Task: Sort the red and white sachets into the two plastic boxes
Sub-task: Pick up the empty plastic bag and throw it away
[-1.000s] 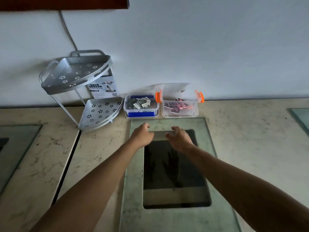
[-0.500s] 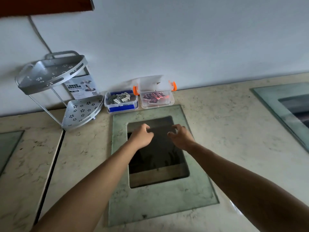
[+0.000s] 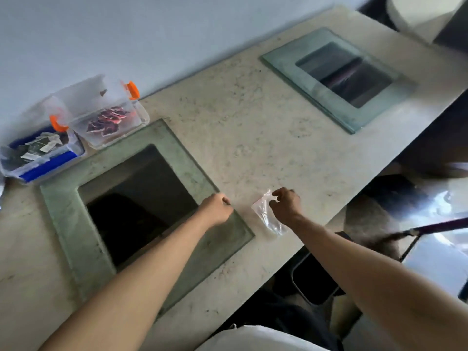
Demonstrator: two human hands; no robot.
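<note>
Two plastic boxes stand at the far left against the wall. The clear box with orange clips (image 3: 131, 122) holds several red sachets (image 3: 107, 120). Left of it, the blue-based box (image 3: 48, 165) holds several white sachets (image 3: 38, 148). A clear plastic bag (image 3: 267, 215) lies on the marble counter near the front edge, and my right hand (image 3: 285, 206) pinches its top corner. My left hand (image 3: 217, 210) is curled into a loose fist at the near right corner of the glass panel, holding nothing that I can see.
A green-edged glass panel (image 3: 222, 231) with a dark opening lies in the counter in front of the boxes. A second glass panel (image 3: 286, 62) sits far right. The counter's front edge (image 3: 329, 219) runs diagonally just right of my right hand, with dark floor items below.
The view has swung right and tilted. Both hands moved from over the dark opening to the panel's right corner, and my right hand took hold of the clear plastic bag.
</note>
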